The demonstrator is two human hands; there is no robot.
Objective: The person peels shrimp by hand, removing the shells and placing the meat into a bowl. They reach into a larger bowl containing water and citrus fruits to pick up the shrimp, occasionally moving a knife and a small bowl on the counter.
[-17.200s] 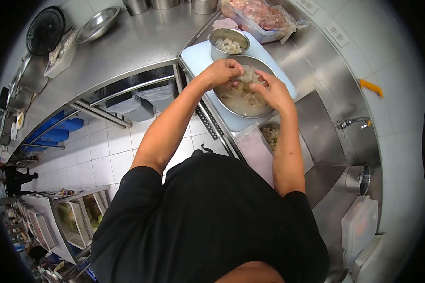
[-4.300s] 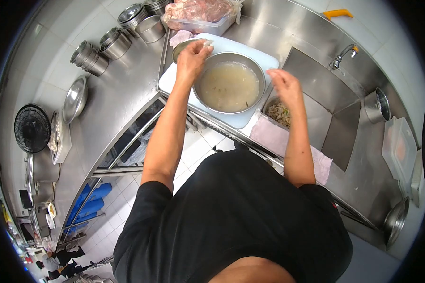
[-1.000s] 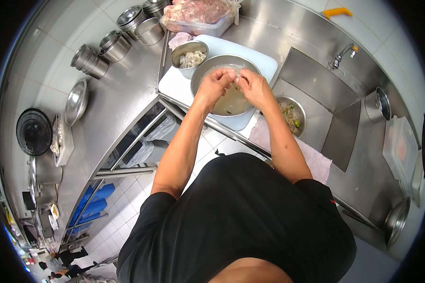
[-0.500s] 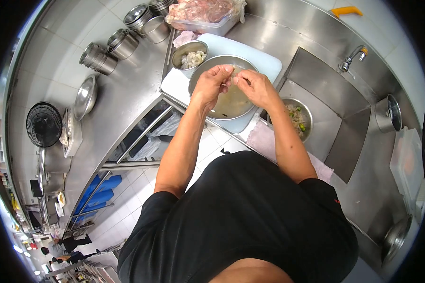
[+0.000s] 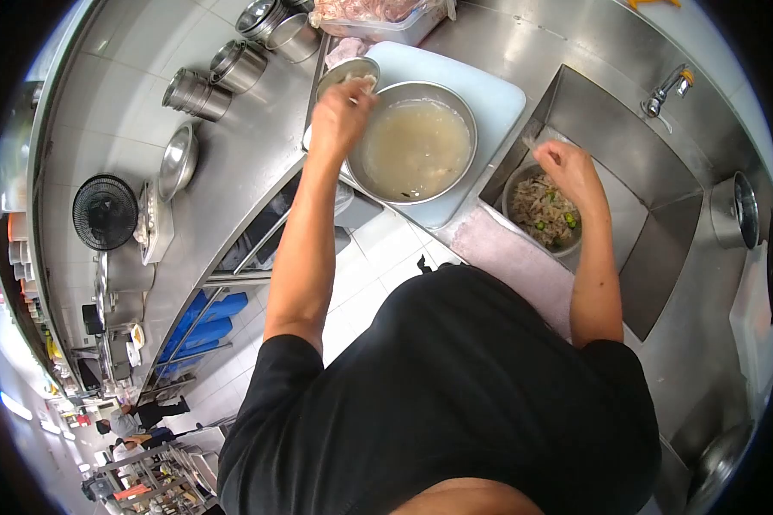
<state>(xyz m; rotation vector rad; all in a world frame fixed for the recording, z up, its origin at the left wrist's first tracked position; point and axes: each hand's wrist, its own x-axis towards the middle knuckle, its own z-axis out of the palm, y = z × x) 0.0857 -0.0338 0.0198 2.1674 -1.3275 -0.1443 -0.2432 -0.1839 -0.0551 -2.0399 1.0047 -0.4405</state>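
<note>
My left hand is closed, its fingertips over the small metal bowl that holds pale peeled shrimp. What those fingers grip is hidden. My right hand is above a metal bowl in the sink, its fingers curled together; a faint translucent bit shows by the fingertips, too blurred to name. Brownish shell-like scraps and green pieces fill that bowl. Between my hands, a wide metal bowl of cloudy water stands on a pale blue cutting board.
A steel sink with a tap lies to the right, a pink cloth along its front edge. Behind the board is a plastic tub of pinkish meat. Metal pots and a black fan line the left counter.
My hands, together over the water bowl before, have parted. The left went to the small shrimp bowl, the right to the scrap bowl in the sink. The view has shifted slightly.
</note>
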